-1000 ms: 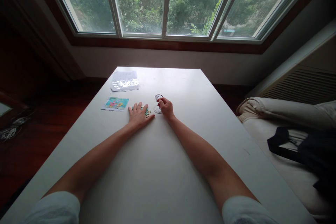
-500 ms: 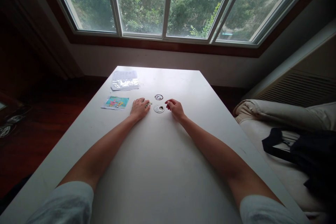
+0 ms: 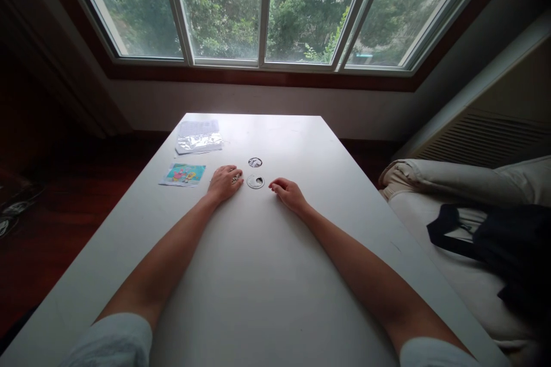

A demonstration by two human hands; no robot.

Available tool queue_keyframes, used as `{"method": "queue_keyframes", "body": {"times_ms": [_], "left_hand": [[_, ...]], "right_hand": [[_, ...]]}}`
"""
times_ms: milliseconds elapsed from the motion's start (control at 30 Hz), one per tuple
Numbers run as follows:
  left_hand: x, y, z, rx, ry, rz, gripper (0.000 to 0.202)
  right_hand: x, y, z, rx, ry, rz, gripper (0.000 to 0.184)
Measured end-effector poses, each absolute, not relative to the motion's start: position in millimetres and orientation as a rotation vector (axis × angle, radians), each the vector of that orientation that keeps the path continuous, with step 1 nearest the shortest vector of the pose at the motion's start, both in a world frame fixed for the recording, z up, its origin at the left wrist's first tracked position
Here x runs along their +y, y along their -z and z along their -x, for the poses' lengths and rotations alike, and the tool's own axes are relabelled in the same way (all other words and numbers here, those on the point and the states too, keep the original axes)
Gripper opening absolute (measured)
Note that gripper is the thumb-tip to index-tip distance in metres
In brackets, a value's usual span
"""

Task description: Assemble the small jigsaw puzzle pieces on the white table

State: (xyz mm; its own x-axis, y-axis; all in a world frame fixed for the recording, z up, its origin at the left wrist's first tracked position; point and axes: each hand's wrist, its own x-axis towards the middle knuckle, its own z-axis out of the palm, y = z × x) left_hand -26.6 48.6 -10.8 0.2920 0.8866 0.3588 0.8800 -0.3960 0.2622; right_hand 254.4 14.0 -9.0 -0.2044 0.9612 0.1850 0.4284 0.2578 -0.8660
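Note:
My left hand (image 3: 226, 182) lies palm down on the table with its fingers stretched out. Between and under those fingers shows part of a small dark-and-light patterned piece (image 3: 235, 179), mostly covered. Just right of the fingertips is a flat round disc (image 3: 253, 183) with a pale face and a dark spot. Farther back lies a second round disc (image 3: 255, 162), printed in black and white. To the right of the nearer disc, my right hand (image 3: 290, 194) rests with curled fingers, thumb and forefinger close together. Whether anything is pinched there cannot be made out.
A colourful cartoon picture sheet (image 3: 186, 174) lies left of my left hand on the white table (image 3: 241, 275). Behind it is a clear plastic packet (image 3: 199, 137) with papers. A cushioned seat (image 3: 413, 209) with dark cloth (image 3: 512, 241) stands along the right.
My right hand has drawn slightly back toward me, away from the nearer disc. Less of the patterned piece sticks out past my left fingers. The whole view has shifted a little.

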Motion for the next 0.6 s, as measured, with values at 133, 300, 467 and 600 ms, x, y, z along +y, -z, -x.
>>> {"method": "queue_keyframes", "body": {"times_ms": [133,300,467,600], "left_hand": [[45,6,26,1.661,-0.746,-2.521,0.025],[41,1,27,1.652,-0.721,-2.53,0.03],[36,8,31,1.869,-0.564,-2.462,0.058],[36,15,31,1.992,-0.418,-2.353,0.075]], "right_hand": [[13,6,-254,-1.831,-0.833,1.282,0.024],[14,4,-253,-1.87,-0.805,1.272,0.023],[14,5,-252,-1.893,-0.798,1.259,0.022],[13,5,-252,-1.899,-0.791,1.255,0.023]]}}
